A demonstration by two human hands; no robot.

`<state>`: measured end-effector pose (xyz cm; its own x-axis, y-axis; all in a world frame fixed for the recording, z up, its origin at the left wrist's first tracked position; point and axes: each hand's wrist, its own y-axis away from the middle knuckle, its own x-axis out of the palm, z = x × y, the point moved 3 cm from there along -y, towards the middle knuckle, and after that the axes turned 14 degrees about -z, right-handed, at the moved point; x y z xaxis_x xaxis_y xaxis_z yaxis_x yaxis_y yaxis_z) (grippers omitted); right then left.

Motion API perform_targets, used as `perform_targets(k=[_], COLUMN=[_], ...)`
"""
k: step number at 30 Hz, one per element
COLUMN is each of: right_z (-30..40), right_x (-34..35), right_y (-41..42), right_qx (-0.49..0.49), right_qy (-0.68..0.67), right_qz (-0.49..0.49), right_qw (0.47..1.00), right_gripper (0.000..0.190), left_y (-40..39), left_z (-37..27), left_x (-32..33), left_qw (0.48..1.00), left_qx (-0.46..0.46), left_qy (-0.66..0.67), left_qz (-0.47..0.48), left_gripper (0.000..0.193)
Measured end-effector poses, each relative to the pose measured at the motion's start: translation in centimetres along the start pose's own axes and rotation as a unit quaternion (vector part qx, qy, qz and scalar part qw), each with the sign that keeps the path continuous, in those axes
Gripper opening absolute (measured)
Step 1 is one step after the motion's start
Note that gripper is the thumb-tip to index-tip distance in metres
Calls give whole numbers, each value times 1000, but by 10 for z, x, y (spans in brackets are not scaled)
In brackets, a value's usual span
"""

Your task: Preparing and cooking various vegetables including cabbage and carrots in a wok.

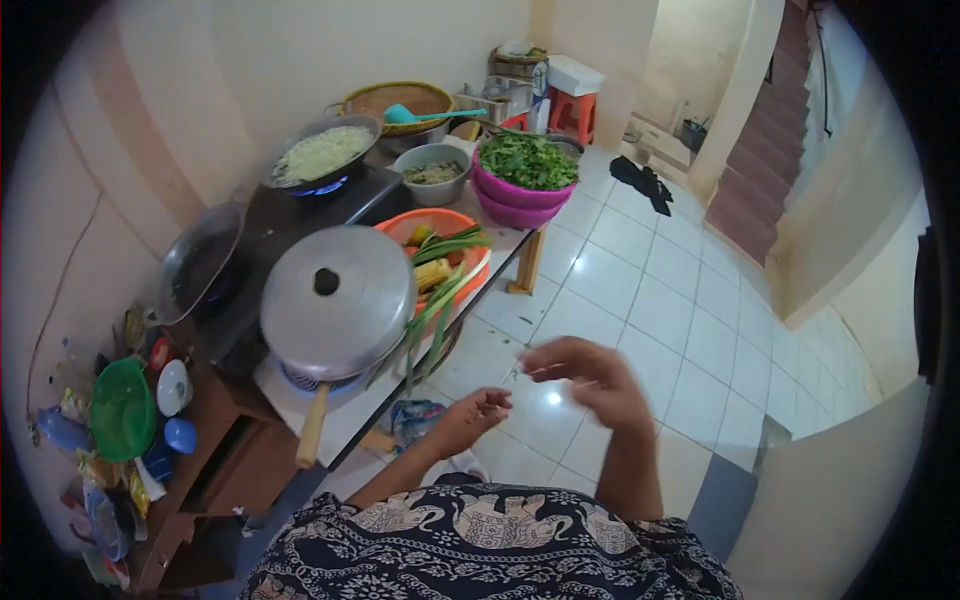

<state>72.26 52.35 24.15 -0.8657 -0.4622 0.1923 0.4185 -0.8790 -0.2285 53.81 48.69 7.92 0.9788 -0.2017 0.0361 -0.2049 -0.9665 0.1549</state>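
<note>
My left hand is raised over the tiled floor beside the table's edge, fingers apart, holding nothing. To its right my right hand, somewhat blurred, hangs in the air with bent, parted fingers and nothing in it. Nearest to them on the table is a lidded aluminium pan with a wooden handle. Behind that, an orange basin holds corn and spring onions, whose leaves droop over the edge. A wok of pale shredded food sits over a blue flame, and a second pan stands on the same black gas stove.
Magenta bowls of leafy greens and a grey bowl stand at the table's far end. A turquoise ladle lies across a woven basket. At left, a brown cabinet bears a green colander. Black cloth lies on the floor.
</note>
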Motion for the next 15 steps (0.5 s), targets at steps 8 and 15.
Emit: perform_targets(k=[8, 15], right_z=[13, -12], right_x=[-82, -110], right_y=[-144, -291], right_qx=[-198, -123], right_qy=[110, 342], right_qz=[-42, -3], right_qw=[973, 932], right_gripper=[44, 25], left_y=[-140, -253], left_z=[-71, -91], left_x=[-27, -57], left_qw=[984, 988], left_qx=[62, 36], left_qy=[146, 105], left_qz=[-85, -107], left_gripper=[42, 41])
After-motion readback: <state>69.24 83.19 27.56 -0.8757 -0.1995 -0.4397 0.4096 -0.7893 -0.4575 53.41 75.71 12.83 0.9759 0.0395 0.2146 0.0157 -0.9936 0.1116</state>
